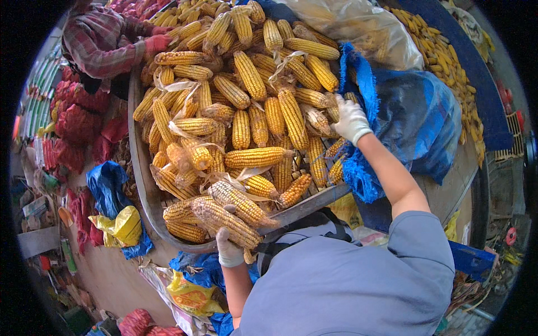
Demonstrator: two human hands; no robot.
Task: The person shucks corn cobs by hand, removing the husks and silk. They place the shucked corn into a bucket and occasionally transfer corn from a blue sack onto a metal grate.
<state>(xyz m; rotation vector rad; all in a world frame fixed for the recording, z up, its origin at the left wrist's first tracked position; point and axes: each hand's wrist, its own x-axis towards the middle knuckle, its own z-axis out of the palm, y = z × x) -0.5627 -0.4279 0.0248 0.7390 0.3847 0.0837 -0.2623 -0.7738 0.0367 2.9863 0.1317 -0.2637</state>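
A large heap of dried yellow corn cobs (252,122) fills a grey-rimmed tray (138,168) before me. My left hand (229,250), in a white glove, is at the near rim with its thumb up, holding two corn cobs (227,222) that lie side by side; most of its fingers are hidden beneath them. My right hand (352,117), also white-gloved, reaches to the heap's right side, next to the frayed mouth of a blue woven sack (412,113). Its fingertips are among cobs there; whether they grip one I cannot tell.
Across the tray at upper left, a person in a plaid sleeve (101,46) and red gloves touches the cobs. A clear plastic sack of corn (357,29) stands beyond. More cobs (445,63) lie at far right. Red mesh sacks (80,109) and plastic bags (119,227) lie left.
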